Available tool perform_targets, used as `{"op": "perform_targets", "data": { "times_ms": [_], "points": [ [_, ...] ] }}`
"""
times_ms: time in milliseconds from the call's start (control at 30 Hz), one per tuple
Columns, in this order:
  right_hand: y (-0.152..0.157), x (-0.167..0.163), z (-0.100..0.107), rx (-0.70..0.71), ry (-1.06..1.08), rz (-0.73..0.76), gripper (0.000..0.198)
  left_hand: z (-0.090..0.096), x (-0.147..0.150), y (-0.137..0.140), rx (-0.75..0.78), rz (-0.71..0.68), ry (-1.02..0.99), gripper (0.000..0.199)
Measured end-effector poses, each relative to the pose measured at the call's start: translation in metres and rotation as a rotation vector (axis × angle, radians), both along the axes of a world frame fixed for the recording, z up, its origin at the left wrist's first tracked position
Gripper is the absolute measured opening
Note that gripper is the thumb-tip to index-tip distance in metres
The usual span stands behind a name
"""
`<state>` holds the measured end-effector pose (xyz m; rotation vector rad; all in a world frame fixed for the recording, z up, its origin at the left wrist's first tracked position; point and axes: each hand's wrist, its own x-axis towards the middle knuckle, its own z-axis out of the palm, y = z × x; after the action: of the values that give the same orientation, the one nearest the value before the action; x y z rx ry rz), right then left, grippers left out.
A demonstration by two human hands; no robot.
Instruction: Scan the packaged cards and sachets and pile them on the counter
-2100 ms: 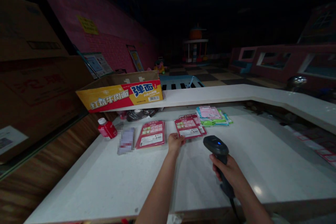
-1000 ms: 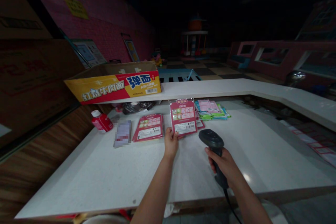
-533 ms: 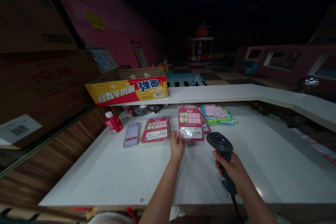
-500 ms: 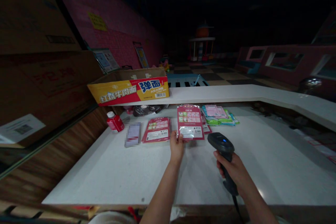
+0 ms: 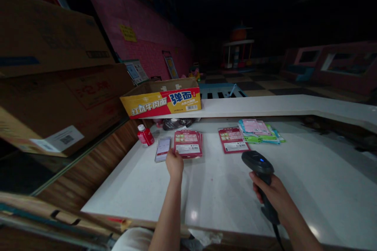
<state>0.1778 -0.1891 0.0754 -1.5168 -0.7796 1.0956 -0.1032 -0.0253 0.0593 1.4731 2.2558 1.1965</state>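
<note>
Okay, so left hand is pinching a red packet that's lying just ahead-right of the grip (long axis pointing away, I think), with the farther right hand clutching a scanner.

An open yellow-and-red carton sits on the raised white ledge. Below it, a red bottle with a white cap stands on the surface. At left, one brown box rests on a larger-printed carton; farther back, a yellow notice marks the pink wall.
</note>
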Motion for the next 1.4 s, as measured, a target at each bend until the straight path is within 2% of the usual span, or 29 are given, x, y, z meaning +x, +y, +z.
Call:
{"op": "perform_targets", "data": {
  "times_ms": [100,167,233,300,367,533,700,800,900,1033,1067,1200,1300,1400],
  "points": [
    [0.001,0.0,0.0,-0.001,-0.008,-0.001,0.038,0.006,0.003,-0.011,-0.015,0.067,0.276,0.034],
    [0.002,0.001,0.0,-0.012,-0.007,-0.004,0.038,0.006,0.006,-0.015,0.071,-0.013,0.387,0.042],
    [0.002,0.001,-0.001,-0.013,-0.002,-0.004,0.038,0.003,0.008,-0.014,0.137,-0.285,0.407,0.048],
    [0.002,0.001,-0.002,-0.005,0.001,0.001,0.038,-0.001,0.01,-0.011,0.139,-0.586,0.378,0.044],
    [0.002,0.001,-0.002,-0.005,-0.004,0.004,0.038,-0.005,0.01,-0.008,0.117,-0.736,0.36,0.037],
    [0.003,0.003,-0.005,-0.01,-0.005,-0.003,0.04,-0.002,0.003,-0.006,0.152,-0.856,0.335,0.022],
    [0.002,0.002,-0.005,0.015,-0.005,-0.045,0.039,-0.001,-0.006,-0.005,0.186,-0.946,0.278,0.02],
    [0.003,0.003,-0.004,0.004,-0.001,-0.026,0.039,-0.003,-0.007,-0.006,0.189,-0.944,0.282,0.021],
    [0.004,0.004,-0.003,-0.015,0.006,0.003,0.038,-0.002,0.005,-0.011,0.224,-0.85,0.296,0.02],
    [0.006,0.006,-0.004,0.027,0.03,-0.055,0.038,0.002,0.052,-0.023,0.335,-0.672,0.246,0.018],
    [0.007,0.007,-0.004,0.037,0.035,-0.074,0.038,0.002,0.068,-0.026,0.33,-0.673,0.225,0.019],
    [0.012,0.013,-0.004,0.017,0.064,-0.06,0.039,-0.003,0.129,-0.024,0.134,-0.735,0.146,0.021],
    [0.015,0.019,-0.004,0.007,0.063,-0.054,0.037,-0.006,0.162,-0.011,-0.104,-0.57,0.142,0.023],
    [0.018,0.024,-0.003,0.011,0.046,-0.069,0.035,-0.007,0.182,0.003,-0.27,-0.387,0.226,0.048]
  ]
}}
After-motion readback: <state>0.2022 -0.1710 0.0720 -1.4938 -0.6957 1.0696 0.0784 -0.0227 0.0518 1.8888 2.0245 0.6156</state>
